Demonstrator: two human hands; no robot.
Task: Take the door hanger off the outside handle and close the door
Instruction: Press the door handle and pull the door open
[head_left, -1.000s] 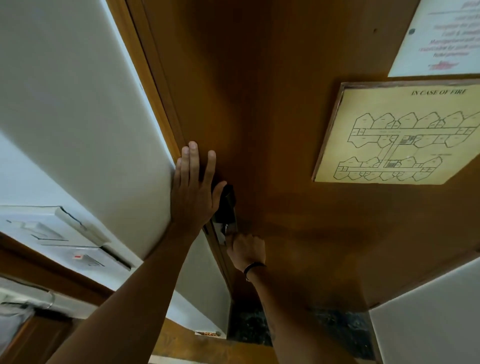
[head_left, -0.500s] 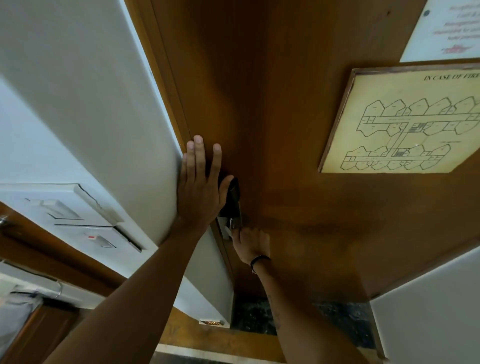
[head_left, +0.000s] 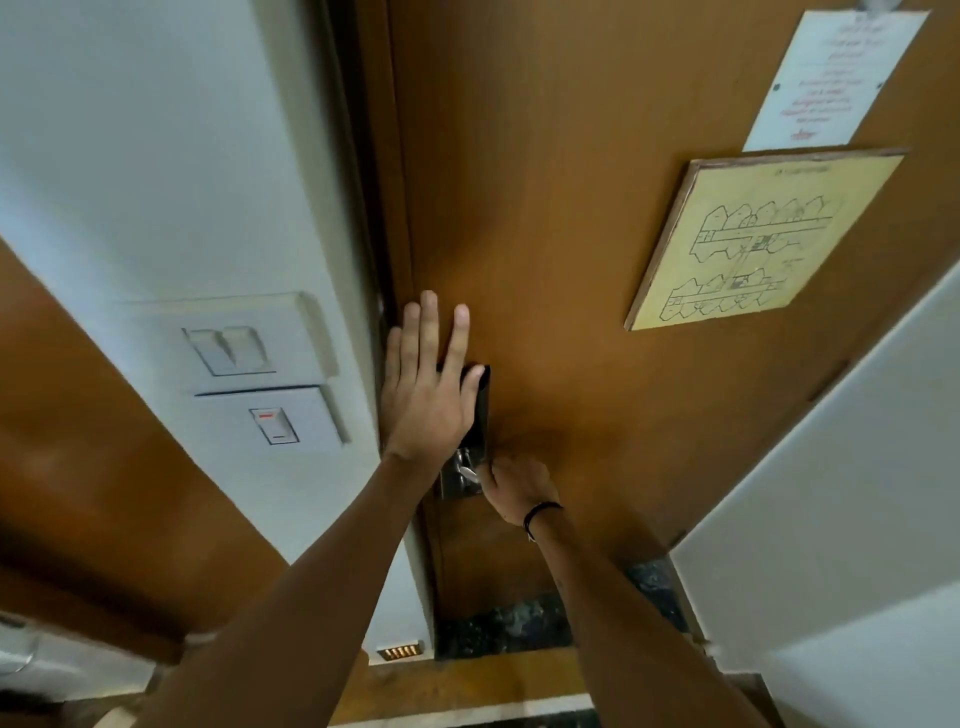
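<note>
Two hands working the latch edge: right hand (head_left: 511, 486) curling shut on the metal lever handle (head_left: 464, 474), left hand (head_left: 428, 387) pressing flat and open just above, over the black lock plate (head_left: 483, 410), likely seating the wooden door (head_left: 571, 208). Showing no door hanger. Sitting squarer to the frame than a second ago.

There is one view, a wide-angle camera worn on the person's head. It looks forward and steeply down along the inside face of a wooden door (head_left: 545, 208), from very near, so the door fills the middle and upper right of the frame. Both forearms run in from the bottom edge toward the centre. A white wall (head_left: 156, 156) fills the upper left, and a strip of floor (head_left: 509, 629) shows at lower centre. Straight edges lean outward toward the corners.
</note>
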